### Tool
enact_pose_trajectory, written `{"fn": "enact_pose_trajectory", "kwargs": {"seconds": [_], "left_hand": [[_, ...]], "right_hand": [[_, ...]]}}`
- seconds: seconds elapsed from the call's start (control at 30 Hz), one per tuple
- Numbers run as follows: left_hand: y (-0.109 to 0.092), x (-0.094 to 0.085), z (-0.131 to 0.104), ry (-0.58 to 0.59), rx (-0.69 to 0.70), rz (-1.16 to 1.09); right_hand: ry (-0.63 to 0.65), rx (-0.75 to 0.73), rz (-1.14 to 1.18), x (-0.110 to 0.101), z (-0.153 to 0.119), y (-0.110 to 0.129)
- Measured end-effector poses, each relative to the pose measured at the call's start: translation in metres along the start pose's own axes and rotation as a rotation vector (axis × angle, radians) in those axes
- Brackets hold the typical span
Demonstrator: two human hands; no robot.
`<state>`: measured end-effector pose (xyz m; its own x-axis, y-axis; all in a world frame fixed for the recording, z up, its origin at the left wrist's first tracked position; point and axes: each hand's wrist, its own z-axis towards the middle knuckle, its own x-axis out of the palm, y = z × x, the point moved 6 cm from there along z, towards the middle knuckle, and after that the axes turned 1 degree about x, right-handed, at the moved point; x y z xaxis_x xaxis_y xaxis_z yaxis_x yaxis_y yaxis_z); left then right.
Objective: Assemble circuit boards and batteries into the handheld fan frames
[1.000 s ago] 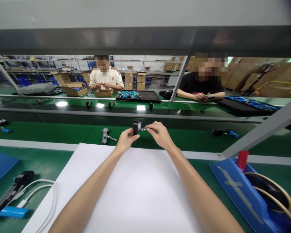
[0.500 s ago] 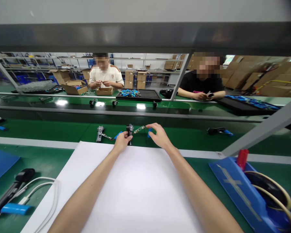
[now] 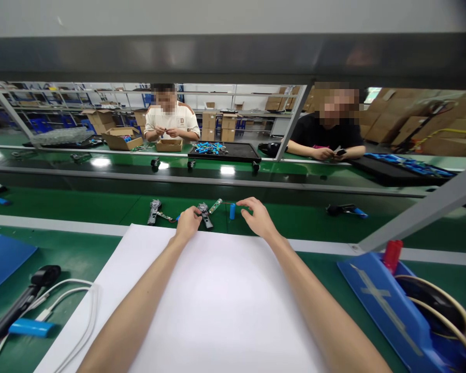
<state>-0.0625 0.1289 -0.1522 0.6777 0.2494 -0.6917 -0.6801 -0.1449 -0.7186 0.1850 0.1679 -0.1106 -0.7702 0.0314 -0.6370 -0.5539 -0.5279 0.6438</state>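
Device [image 3: 205,216] by left hand [image 3: 188,224] (grip unclear); right hand [image 3: 258,218] wide; bin [image 3: 396,301] holds red piece [image 3: 392,255].

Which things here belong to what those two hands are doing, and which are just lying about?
Seemingly part of the job:
- opened device, beside the left hand
- small circuit board
- upright blue cylinder, near the right hand

Apparently just lying about:
- white cable
- black handheld device
- blue bin
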Motion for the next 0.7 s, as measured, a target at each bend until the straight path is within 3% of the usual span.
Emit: {"fn": "enact_pose_trajectory", "kwargs": {"seconds": [0.3,0.47,0.57,0.7], "left_hand": [[-0.006,-0.024,-0.002,-0.077,-0.046,0.104],[-0.027,-0.031,-0.008,-0.106,0.021,0.145],[-0.053,-0.011,-0.025,-0.08,0.134,0.163],[-0.086,0.046,-0.071,0.067,0.341,0.192]], "right_hand": [[-0.005,-0.008,0.035,0.002,0.0,-0.003],[-0.06,0.018,0.088,0.012,-0.007,-0.008],[-0.176,0.094,0.115,0.019,-0.016,-0.018],[-0.286,0.21,0.164,0.023,-0.026,-0.035]]}}
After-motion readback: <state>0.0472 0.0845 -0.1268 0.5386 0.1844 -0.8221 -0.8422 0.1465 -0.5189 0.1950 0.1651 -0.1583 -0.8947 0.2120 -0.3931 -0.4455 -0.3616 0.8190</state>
